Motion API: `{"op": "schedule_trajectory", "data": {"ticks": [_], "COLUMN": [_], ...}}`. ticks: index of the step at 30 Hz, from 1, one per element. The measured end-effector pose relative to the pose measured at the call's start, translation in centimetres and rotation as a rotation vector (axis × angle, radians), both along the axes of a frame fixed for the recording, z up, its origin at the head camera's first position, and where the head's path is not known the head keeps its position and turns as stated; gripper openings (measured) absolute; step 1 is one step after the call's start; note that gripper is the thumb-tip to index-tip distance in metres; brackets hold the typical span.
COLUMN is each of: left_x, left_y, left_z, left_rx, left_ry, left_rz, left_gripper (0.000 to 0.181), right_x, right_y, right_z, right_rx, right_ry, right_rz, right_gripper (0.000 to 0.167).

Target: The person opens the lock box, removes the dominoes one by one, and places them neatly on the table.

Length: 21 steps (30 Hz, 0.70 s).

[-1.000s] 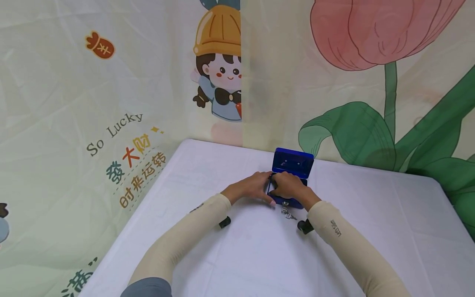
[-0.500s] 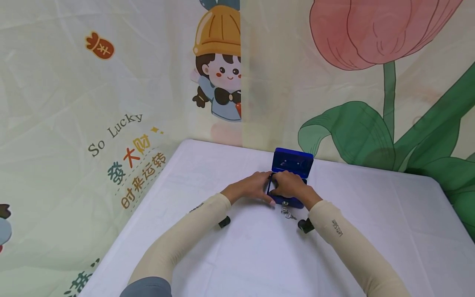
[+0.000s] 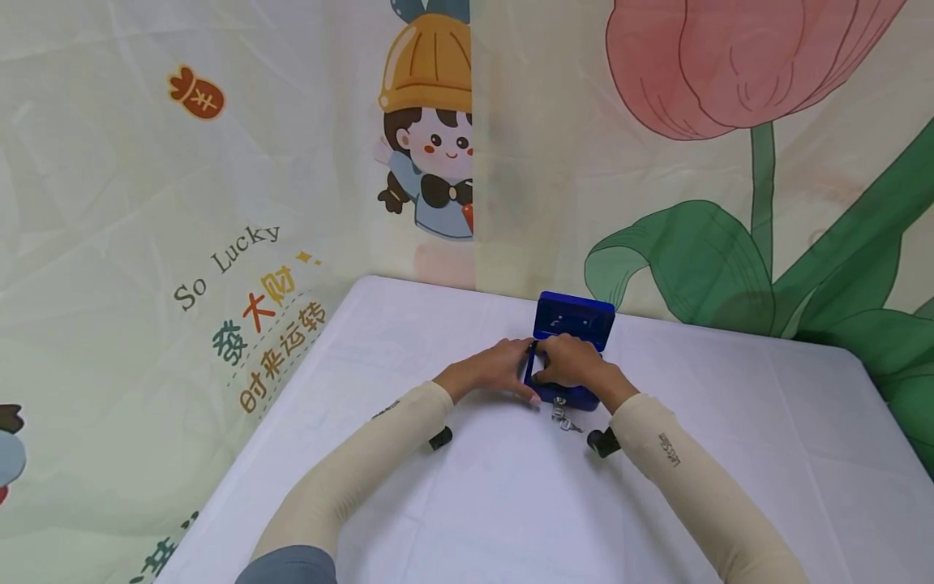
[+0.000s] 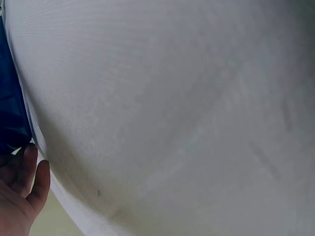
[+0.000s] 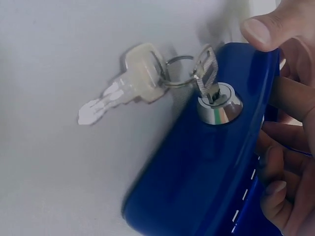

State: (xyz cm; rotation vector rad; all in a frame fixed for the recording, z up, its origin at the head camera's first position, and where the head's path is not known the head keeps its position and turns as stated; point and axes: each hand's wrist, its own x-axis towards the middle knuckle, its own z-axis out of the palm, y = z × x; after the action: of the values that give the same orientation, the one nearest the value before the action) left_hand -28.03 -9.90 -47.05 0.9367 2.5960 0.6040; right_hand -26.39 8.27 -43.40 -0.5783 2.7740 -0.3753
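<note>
Plainly, the left hand grips the box along one side, while the right hand bends down inside, curled (whether round anything, I can't tell).

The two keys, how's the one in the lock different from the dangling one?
The inserted key has its tip hidden in the lock; the dangling key shows its whole blade. The dangling key looks paler; the inserted key looks darker. Both are joined by one ring.
</note>
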Motion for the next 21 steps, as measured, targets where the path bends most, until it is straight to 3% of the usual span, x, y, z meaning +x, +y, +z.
{"op": "schedule_trajectory", "data": {"ticks": [11, 21], "left_x": [0.0, 0.1], "left_y": [0.1, 0.3], "left_z": [-0.1, 0.1], "left_rx": [0.005, 0.025], "left_ry": [0.005, -0.012], "left_rz": [0.001, 0.012], "left_gripper": [0.11, 0.113], "right_x": [0.1, 0.2], "right_y": [0.5, 1.3], "right_z": [0.6, 1.0], "right_rx": [-0.021, -0.017], "right_ry": [-0.01, 0.014], "right_rz": [-0.026, 0.013], "right_gripper": [0.058, 0.052]}}
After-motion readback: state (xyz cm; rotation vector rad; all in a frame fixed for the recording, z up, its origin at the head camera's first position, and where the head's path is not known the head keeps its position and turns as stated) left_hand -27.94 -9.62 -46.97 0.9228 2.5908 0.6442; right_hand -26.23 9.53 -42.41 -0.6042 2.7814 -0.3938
